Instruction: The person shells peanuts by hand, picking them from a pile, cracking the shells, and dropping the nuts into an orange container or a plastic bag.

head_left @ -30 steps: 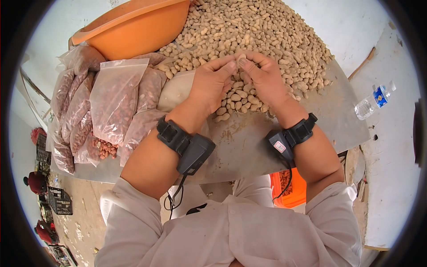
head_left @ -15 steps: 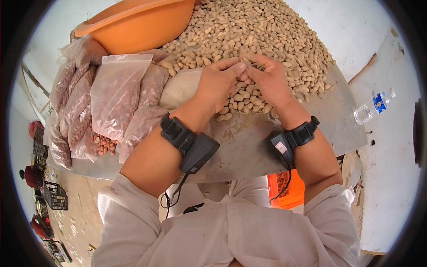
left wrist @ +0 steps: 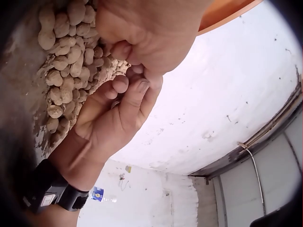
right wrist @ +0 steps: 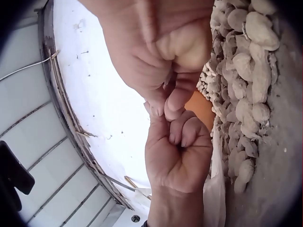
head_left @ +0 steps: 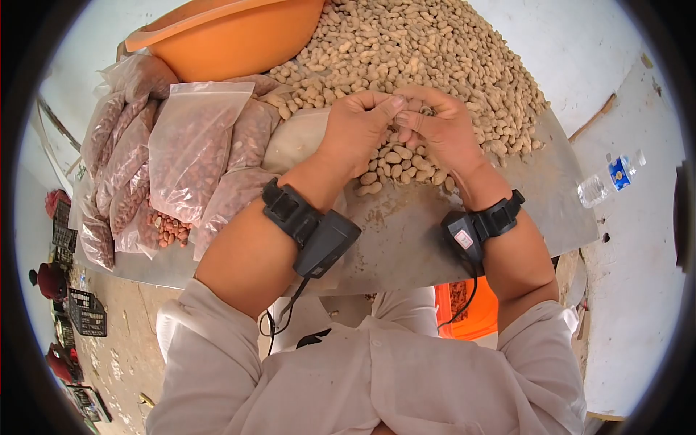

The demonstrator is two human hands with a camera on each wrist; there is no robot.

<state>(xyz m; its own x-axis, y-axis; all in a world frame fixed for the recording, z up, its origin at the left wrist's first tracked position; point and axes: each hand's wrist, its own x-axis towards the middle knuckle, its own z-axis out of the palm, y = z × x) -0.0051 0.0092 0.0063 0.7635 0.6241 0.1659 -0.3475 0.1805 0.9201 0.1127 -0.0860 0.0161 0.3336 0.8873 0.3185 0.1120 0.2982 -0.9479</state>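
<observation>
Both hands meet fingertip to fingertip above the near edge of a big pile of unshelled peanuts [head_left: 428,51]. My left hand [head_left: 359,130] has its fingers curled and its thumb pressed toward the right hand [head_left: 444,134]. Between them they pinch a single peanut pod [head_left: 410,110], mostly hidden by the fingers. The left wrist view shows the left hand [left wrist: 147,33] above the right hand [left wrist: 113,118], fingertips touching. From the right wrist, the right hand [right wrist: 156,47] is seen pressing against the curled left hand [right wrist: 182,156].
An orange basin [head_left: 232,32] stands at the back left of the metal table [head_left: 406,239]. Several clear bags of shelled red peanuts [head_left: 188,145] lie on the left. A water bottle [head_left: 609,177] lies on the floor to the right. An orange container [head_left: 475,312] sits under the table.
The two hands stay joined on the pod and have drifted slightly right and nearer. The left fingers have curled in more, and the pod is now more hidden.
</observation>
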